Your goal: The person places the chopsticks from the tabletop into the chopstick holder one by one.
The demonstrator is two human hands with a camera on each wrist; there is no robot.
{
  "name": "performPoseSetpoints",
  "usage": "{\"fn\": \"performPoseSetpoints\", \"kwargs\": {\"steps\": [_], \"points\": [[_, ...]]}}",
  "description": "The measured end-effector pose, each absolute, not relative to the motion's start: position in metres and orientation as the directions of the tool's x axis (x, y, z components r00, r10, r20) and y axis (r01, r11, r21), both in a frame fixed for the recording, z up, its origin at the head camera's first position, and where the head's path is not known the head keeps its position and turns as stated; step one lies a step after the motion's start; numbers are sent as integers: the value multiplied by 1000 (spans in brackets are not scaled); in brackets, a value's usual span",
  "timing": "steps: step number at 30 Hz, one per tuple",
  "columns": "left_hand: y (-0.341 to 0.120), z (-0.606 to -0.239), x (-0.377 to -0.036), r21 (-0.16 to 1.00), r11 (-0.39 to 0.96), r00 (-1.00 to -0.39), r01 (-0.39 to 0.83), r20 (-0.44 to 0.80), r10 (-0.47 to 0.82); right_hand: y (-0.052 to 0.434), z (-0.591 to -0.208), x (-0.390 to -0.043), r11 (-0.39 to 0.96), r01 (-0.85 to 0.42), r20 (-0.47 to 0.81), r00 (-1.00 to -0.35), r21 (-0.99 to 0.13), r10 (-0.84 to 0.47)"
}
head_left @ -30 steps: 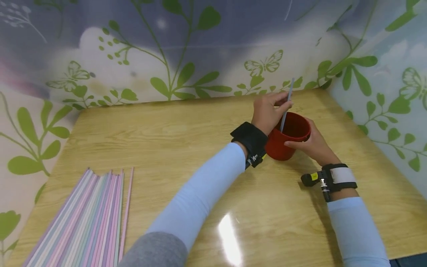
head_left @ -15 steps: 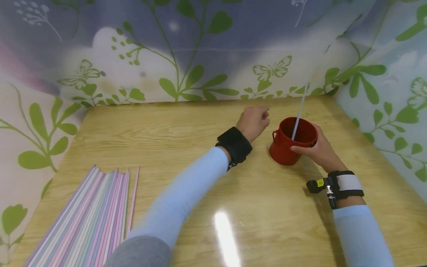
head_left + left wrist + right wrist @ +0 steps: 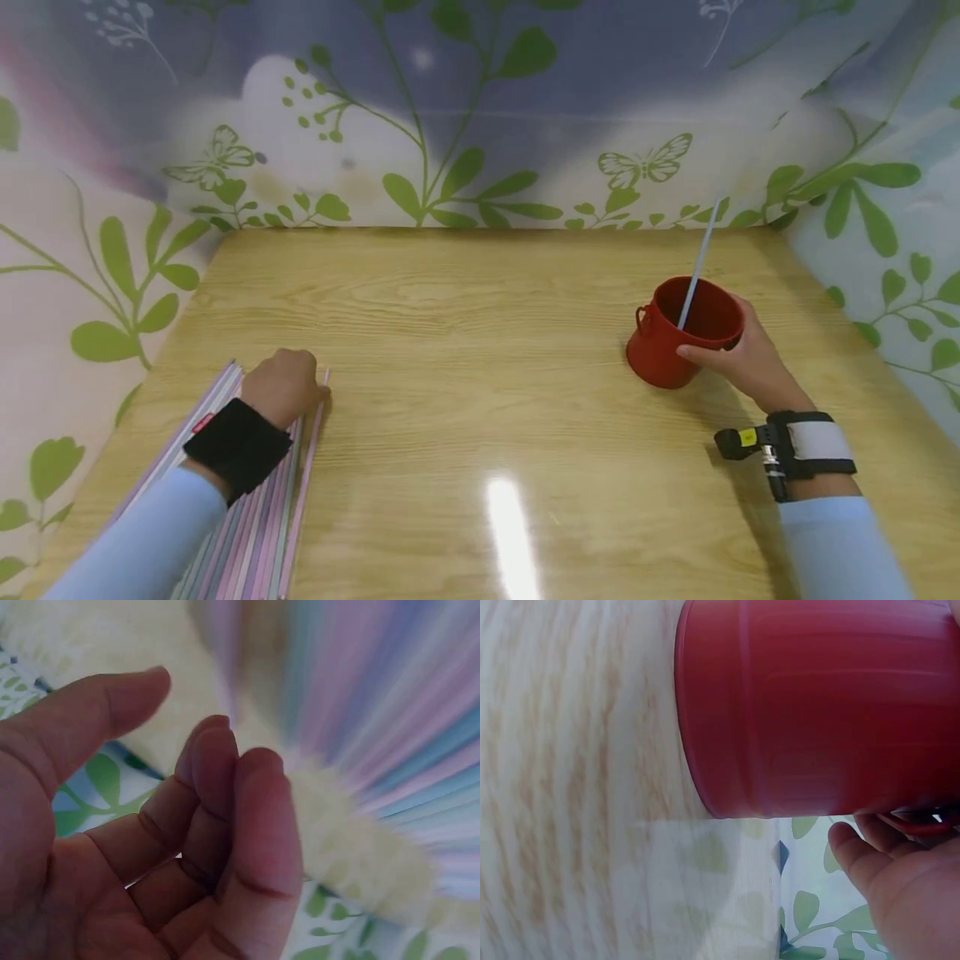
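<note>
Our left hand (image 3: 283, 385), fingers loosely curled and holding nothing, rests on the pastel straws (image 3: 255, 533) at the table's near-left, light, slippery stems we judge best pinched mid-length, while our right hand (image 3: 742, 362) grips the red bucket (image 3: 667, 350) holding one straw (image 3: 697, 262).

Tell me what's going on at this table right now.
A person sits at a wooden table. Their right hand holds a small red bucket at its rim, with one straw standing tilted inside it. Their left hand rests over the top end of a pile of pastel straws at the table's left edge, fingers curled and not yet gripping any.
</note>
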State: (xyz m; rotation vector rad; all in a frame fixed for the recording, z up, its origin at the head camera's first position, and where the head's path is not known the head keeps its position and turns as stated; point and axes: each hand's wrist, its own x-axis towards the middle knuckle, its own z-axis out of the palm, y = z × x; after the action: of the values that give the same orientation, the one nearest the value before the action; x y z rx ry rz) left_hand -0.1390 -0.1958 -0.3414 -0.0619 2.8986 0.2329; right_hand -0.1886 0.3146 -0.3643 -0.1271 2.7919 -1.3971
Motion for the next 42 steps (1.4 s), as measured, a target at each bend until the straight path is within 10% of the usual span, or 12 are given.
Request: {"fn": "performPoseSetpoints", "kwargs": {"steps": [20, 42], "points": [[-189, -365, -114, 281, 959, -981, -45, -194, 11, 346, -409, -218, 605, -156, 108, -988, -781, -114], [-166, -368, -129, 168, 985, -991, -43, -136, -20, 328, -386, -199, 569, -142, 92, -989, -810, -115]]}}
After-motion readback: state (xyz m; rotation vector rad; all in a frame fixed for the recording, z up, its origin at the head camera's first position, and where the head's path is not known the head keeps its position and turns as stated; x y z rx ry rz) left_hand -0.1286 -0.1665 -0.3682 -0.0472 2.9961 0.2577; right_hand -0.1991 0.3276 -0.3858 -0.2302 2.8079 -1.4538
